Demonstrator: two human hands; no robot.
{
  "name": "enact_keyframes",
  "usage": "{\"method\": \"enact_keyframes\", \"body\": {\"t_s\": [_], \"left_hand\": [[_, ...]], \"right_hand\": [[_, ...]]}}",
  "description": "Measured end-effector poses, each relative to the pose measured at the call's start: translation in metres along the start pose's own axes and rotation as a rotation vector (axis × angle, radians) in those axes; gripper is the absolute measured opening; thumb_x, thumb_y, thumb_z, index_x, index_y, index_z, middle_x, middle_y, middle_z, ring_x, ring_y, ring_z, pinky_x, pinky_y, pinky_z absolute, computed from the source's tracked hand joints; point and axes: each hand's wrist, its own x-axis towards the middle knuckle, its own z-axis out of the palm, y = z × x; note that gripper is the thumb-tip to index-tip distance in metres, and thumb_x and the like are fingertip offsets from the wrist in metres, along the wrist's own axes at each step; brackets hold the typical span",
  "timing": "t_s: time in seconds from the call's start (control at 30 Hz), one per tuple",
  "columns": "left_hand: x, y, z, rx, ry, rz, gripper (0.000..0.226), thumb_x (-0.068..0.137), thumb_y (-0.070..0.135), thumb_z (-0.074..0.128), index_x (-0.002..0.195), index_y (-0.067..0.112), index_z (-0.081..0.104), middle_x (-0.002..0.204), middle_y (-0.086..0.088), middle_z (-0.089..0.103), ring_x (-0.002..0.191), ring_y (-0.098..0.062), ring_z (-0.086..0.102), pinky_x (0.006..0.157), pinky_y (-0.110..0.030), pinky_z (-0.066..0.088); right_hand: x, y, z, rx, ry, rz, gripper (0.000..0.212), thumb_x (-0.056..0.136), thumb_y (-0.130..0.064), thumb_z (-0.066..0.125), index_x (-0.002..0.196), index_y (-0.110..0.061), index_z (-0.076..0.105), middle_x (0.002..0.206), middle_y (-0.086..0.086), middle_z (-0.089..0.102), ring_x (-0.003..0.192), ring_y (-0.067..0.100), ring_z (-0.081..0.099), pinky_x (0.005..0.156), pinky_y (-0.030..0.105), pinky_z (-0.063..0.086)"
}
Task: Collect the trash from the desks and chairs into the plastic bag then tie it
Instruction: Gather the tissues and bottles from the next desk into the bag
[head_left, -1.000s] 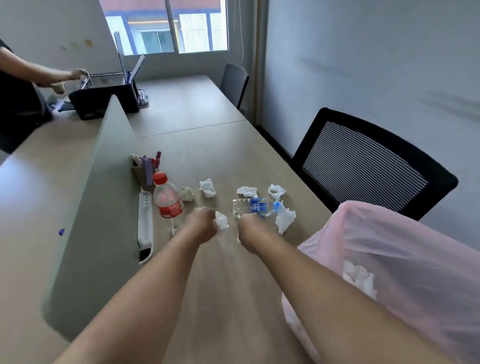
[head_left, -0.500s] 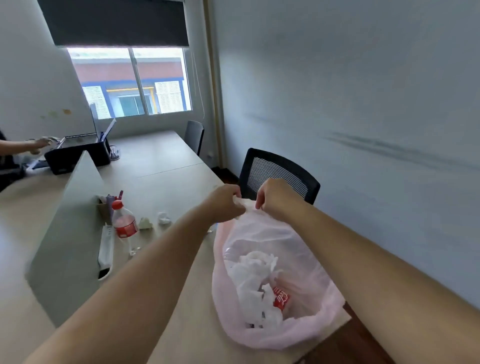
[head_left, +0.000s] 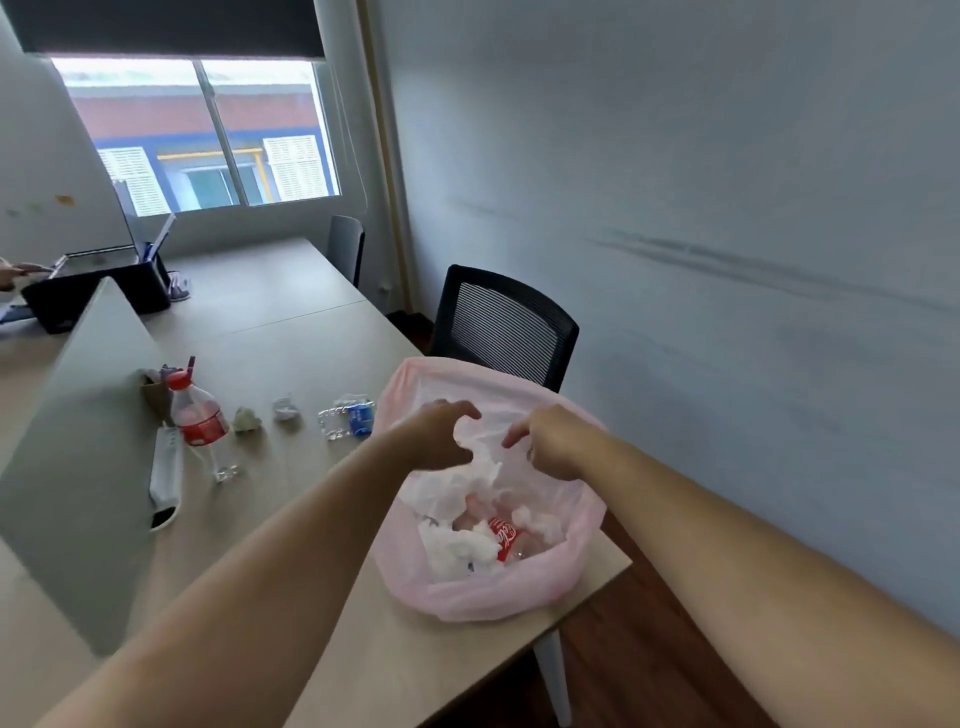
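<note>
Head camera view: a person's left hand (head_left: 441, 436) and right hand (head_left: 553, 441) hover side by side over the open mouth of a pink plastic bag (head_left: 519, 597), which sits at the near right corner of a light wooden desk (head_left: 311, 597), its far rim standing higher than the near one. Both hands are loose, fingers gently curved towards each other, and neither plainly grips anything; a white tissue (head_left: 485, 467) shows just below and between them, though whether a fingertip touches it cannot be told. Inside the bag lie more crumpled tissues (head_left: 457, 551) and a red-labelled container (head_left: 501, 535).

Trash remains on the desk to the left of the bag: a crushed clear bottle (head_left: 347, 422) with a blue label lies just beside the bag's rim, then a white paper wad (head_left: 287, 409), a yellowish paper wad (head_left: 245, 420) and an upright bottle with a red cap (head_left: 200, 415). Near that bottle stand a pen cup (head_left: 155, 389) and a white power strip (head_left: 165, 473), both against a grey divider panel (head_left: 78, 467). A black mesh chair (head_left: 504, 327) stands behind the bag, by the wall; a second chair (head_left: 345, 249) sits farther back, near the window (head_left: 208, 135). At the far left edge, another person's hand (head_left: 13, 270) reaches towards a black box (head_left: 93, 299).
</note>
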Motion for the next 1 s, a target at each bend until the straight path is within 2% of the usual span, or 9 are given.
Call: {"method": "enact_keyframes", "body": {"t_s": [0.07, 0.17, 0.27, 0.37, 0.5, 0.7, 0.8, 0.87, 1.0], "left_hand": [[-0.003, 0.001, -0.015, -0.001, 0.090, 0.040, 0.043, 0.087, 0.021, 0.065, 0.128, 0.021, 0.053, 0.130, -0.005, 0.055, 0.107, -0.018, 0.053, 0.092, -0.028, 0.043], [-0.008, -0.006, -0.040, 0.041, 0.245, 0.054, 0.034, 0.086, 0.021, 0.063, 0.120, 0.020, 0.059, 0.122, -0.001, 0.059, 0.107, -0.018, 0.051, 0.091, -0.028, 0.043], [-0.021, -0.033, -0.066, 0.043, 0.373, -0.021, 0.029, 0.084, 0.024, 0.062, 0.113, 0.024, 0.061, 0.117, 0.003, 0.062, 0.098, -0.016, 0.053, 0.091, -0.035, 0.049], [-0.035, -0.071, -0.085, 0.015, 0.483, -0.135, 0.027, 0.084, 0.024, 0.059, 0.111, 0.026, 0.061, 0.113, 0.005, 0.061, 0.092, -0.015, 0.056, 0.084, -0.033, 0.049], [-0.054, -0.130, -0.100, -0.039, 0.595, -0.289, 0.029, 0.083, 0.022, 0.058, 0.111, 0.024, 0.061, 0.114, 0.003, 0.059, 0.096, -0.019, 0.059, 0.081, -0.031, 0.046], [-0.052, -0.234, -0.093, -0.263, 0.653, -0.583, 0.047, 0.078, 0.018, 0.063, 0.123, 0.018, 0.050, 0.131, -0.011, 0.047, 0.120, -0.025, 0.050, 0.097, -0.035, 0.044], [-0.036, -0.275, -0.079, -0.491, 0.721, -0.684, 0.053, 0.074, 0.020, 0.062, 0.125, 0.016, 0.046, 0.128, -0.012, 0.042, 0.113, -0.029, 0.052, 0.097, -0.034, 0.046], [-0.019, -0.302, -0.071, -0.519, 0.776, -0.744, 0.058, 0.071, 0.025, 0.066, 0.125, 0.019, 0.045, 0.126, -0.010, 0.041, 0.114, -0.029, 0.051, 0.100, -0.038, 0.045], [0.019, -0.349, -0.059, -0.500, 0.857, -0.853, 0.094, 0.065, 0.037, 0.082, 0.141, 0.018, 0.029, 0.141, -0.008, 0.036, 0.130, -0.025, 0.039, 0.107, -0.039, 0.036]], "right_hand": [[0.001, -0.008, -0.011, 0.061, 0.085, -0.016, 0.044, 0.090, 0.003, 0.047, 0.116, -0.027, 0.068, 0.133, 0.003, 0.057, 0.110, 0.022, 0.059, 0.096, 0.031, 0.049], [0.006, -0.028, -0.026, 0.149, 0.186, -0.079, 0.035, 0.092, -0.002, 0.050, 0.109, -0.023, 0.071, 0.120, 0.000, 0.065, 0.100, 0.017, 0.063, 0.091, 0.029, 0.053], [0.017, -0.060, -0.035, 0.194, 0.234, -0.194, 0.027, 0.092, -0.007, 0.053, 0.106, -0.018, 0.073, 0.112, -0.001, 0.070, 0.087, 0.009, 0.063, 0.089, 0.023, 0.050], [0.035, -0.094, -0.035, 0.212, 0.248, -0.261, 0.024, 0.091, -0.010, 0.053, 0.104, -0.016, 0.073, 0.115, 0.003, 0.067, 0.074, 0.004, 0.054, 0.083, 0.021, 0.045], [0.074, -0.139, -0.024, 0.204, 0.231, -0.313, 0.022, 0.089, -0.012, 0.055, 0.099, -0.018, 0.073, 0.118, 0.004, 0.062, 0.101, 0.017, 0.060, 0.085, 0.023, 0.045], [0.150, -0.200, 0.009, 0.229, 0.147, -0.324, 0.023, 0.086, -0.012, 0.054, 0.101, -0.020, 0.071, 0.123, 0.004, 0.058, 0.107, 0.019, 0.058, 0.082, 0.019, 0.037], [0.196, -0.217, 0.033, 0.210, 0.108, -0.269, 0.026, 0.087, -0.016, 0.056, 0.109, -0.021, 0.068, 0.126, 0.005, 0.056, 0.112, 0.021, 0.056, 0.089, 0.023, 0.041], [0.229, -0.225, 0.051, 0.180, 0.074, -0.206, 0.031, 0.087, -0.018, 0.055, 0.116, -0.022, 0.064, 0.129, 0.004, 0.054, 0.115, 0.022, 0.054, 0.089, 0.024, 0.040], [0.293, -0.229, 0.090, 0.135, -0.001, -0.060, 0.042, 0.088, -0.018, 0.052, 0.129, -0.023, 0.053, 0.137, 0.003, 0.047, 0.124, 0.027, 0.046, 0.096, 0.029, 0.040]]}}
